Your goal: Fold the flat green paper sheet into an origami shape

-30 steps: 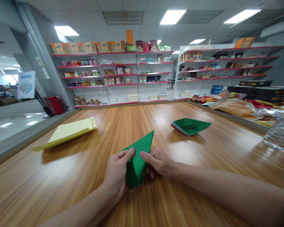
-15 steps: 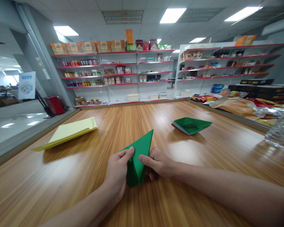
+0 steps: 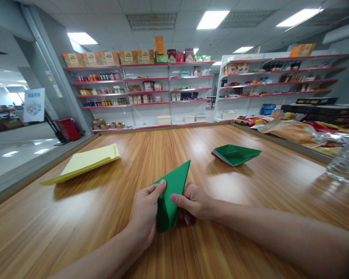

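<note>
A folded sheet of green paper (image 3: 172, 197) is held between my two hands above the table, tilted, with one sharp corner pointing up and to the right. My left hand (image 3: 147, 207) pinches its left side, thumb on the front face. On the right edge, my right hand (image 3: 193, 201) grips the paper with its thumb in front and curled fingers behind. Farther off to the right rests a stack of folded papers (image 3: 235, 155), green on top, with red and blue edges showing. Yellow paper sheets (image 3: 88, 161), bent up at the edges, lie to the left.
The wooden table (image 3: 101, 240) has a raised rim. At the right edge stands a clear plastic container (image 3: 344, 164). Packaged snacks (image 3: 293, 131) and black boxes (image 3: 322, 110) lie beyond the right rim. Stocked shelves (image 3: 145, 91) line the back.
Hardly anything differs. The green paper and both hands sit slightly farther right in view, along with a small shift of the whole scene.
</note>
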A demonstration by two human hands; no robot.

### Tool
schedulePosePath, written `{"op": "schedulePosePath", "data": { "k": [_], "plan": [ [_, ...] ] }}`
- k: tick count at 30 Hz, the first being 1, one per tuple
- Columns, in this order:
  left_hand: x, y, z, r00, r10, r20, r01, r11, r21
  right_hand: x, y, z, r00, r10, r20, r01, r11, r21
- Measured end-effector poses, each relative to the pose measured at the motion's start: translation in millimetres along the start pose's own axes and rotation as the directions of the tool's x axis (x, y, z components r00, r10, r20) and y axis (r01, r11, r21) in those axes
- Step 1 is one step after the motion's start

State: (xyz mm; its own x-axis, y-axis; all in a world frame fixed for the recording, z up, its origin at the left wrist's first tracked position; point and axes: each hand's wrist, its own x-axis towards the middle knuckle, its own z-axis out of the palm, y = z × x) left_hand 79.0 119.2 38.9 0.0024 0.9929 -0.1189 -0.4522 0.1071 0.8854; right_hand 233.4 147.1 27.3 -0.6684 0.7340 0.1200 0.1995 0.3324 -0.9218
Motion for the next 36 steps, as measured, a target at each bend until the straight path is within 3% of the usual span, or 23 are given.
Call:
{"op": "schedulePosePath", "data": {
  "k": [5, 13, 20, 26, 29, 32, 36],
  "plan": [
    [-1, -1, 2, 1.0, 0.029, -0.012, -0.028, 0.999, 0.03, 0, -1, -4, 0.988, -0.114, 0.101, 0.124, 0.988, -0.096],
    [3, -2, -5, 0.978, 0.206, -0.03, -0.187, 0.934, 0.305, 3, 6, 0, 0.999, 0.04, 0.028, -0.043, 0.993, 0.111],
    [1, -2, -7, 0.948, 0.316, -0.024, -0.264, 0.829, 0.493, 1, -4, 2, 1.0, 0.01, 0.006, -0.01, 0.999, -0.05],
    [-1, 0, -6, 0.952, 0.304, 0.019, -0.268, 0.808, 0.525, -1, -1, -1, 0.998, -0.012, -0.059, 0.007, 0.997, -0.077],
    [-1, -3, -6, 0.95, 0.306, 0.057, -0.287, 0.792, 0.538, 2, 4, -3, 0.994, 0.064, -0.083, -0.064, 0.998, -0.001],
    [2, -8, -7, 0.957, 0.288, 0.045, -0.275, 0.841, 0.465, 3, 4, -4, 0.993, 0.104, -0.06, -0.101, 0.993, 0.058],
    [5, -12, -8, 0.973, 0.229, 0.031, -0.225, 0.908, 0.353, 4, 0, -4, 0.997, 0.068, -0.041, -0.066, 0.996, 0.054]
  ]
}}
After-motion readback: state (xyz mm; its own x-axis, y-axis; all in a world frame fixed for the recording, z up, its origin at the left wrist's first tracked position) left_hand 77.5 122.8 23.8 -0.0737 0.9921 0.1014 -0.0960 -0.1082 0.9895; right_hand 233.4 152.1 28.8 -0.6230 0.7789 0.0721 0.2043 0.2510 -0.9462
